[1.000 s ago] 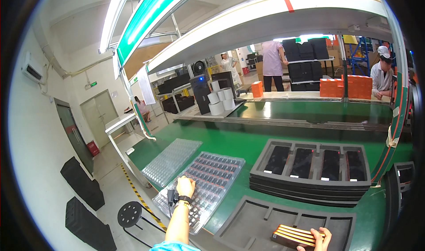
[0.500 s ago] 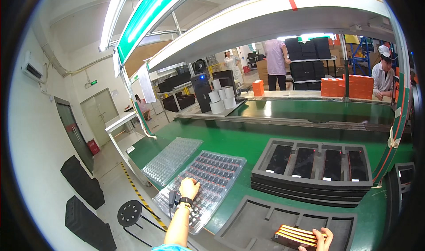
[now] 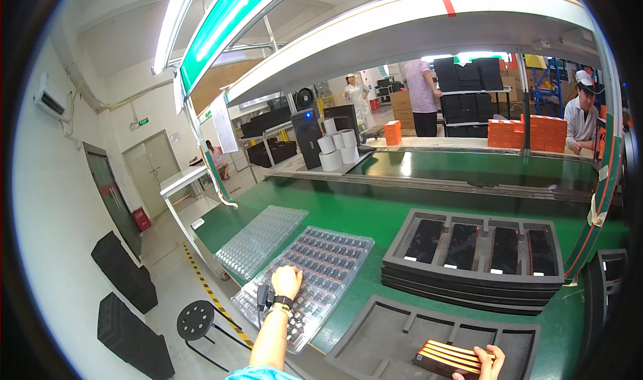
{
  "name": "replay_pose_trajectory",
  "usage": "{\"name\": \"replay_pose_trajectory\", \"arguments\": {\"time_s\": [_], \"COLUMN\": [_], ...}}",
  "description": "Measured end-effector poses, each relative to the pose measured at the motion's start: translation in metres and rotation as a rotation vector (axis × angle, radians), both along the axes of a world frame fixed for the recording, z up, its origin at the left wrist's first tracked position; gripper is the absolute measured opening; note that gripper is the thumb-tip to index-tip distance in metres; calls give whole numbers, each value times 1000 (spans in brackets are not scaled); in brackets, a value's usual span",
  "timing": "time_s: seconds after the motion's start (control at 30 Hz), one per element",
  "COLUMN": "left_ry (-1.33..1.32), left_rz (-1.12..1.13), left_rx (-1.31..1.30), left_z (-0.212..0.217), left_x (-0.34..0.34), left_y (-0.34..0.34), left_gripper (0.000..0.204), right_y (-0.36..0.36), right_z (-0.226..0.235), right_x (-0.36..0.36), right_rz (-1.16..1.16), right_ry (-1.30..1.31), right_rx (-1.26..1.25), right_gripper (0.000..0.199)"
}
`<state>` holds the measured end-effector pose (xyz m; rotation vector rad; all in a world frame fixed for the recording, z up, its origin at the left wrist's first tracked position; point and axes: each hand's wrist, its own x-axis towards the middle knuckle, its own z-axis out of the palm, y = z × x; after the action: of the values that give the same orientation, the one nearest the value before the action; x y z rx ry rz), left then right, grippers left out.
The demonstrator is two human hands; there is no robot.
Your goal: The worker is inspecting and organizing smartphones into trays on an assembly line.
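My left hand [image 3: 287,283] reaches over a clear plastic tray [image 3: 351,244] with rows of small dark parts in its pockets. Its fingers are curled down among the parts, and whatever they pinch is hidden under the hand. A dark wristband and a small black device with a cable sit at that wrist. In my right hand [image 3: 492,361] is a stack of flat black bars with orange-gold edges [image 3: 447,357], gripped at its right end. The stack is above a grey foam tray [image 3: 375,333] with moulded compartments, at the near edge of the green table.
Another clear tray [image 3: 264,239] lies farther left. Stacked foam trays [image 3: 469,293] on the right hold black rectangular pieces [image 3: 462,244]. White rolls [image 3: 338,149] stand behind. A shelf [image 3: 415,41] spans overhead. A black stool [image 3: 196,318] is at the left; co-workers are beyond.
The view has shifted very slightly. My left hand stays over the clear tray, its fingers more tucked in. My right hand keeps its hold on the stack of bars.
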<state>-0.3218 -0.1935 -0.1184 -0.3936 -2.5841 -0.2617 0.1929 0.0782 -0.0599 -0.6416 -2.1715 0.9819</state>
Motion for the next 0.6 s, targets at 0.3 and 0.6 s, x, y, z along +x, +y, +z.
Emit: {"name": "replay_pose_trajectory", "arguments": {"time_s": [0.3, 0.6], "left_ry": [74, -18], "left_rz": [109, 38], "left_rx": [-21, -29], "left_z": [4, 4], "left_x": [-16, -14], "left_y": [-20, -8], "left_gripper": [20, 24], "right_y": [0, -1], "right_z": [0, 0], "right_x": [0, -2], "right_rz": [2, -9], "right_ry": [-12, -23], "right_rx": [8, -11], "right_gripper": [57, 57]}}
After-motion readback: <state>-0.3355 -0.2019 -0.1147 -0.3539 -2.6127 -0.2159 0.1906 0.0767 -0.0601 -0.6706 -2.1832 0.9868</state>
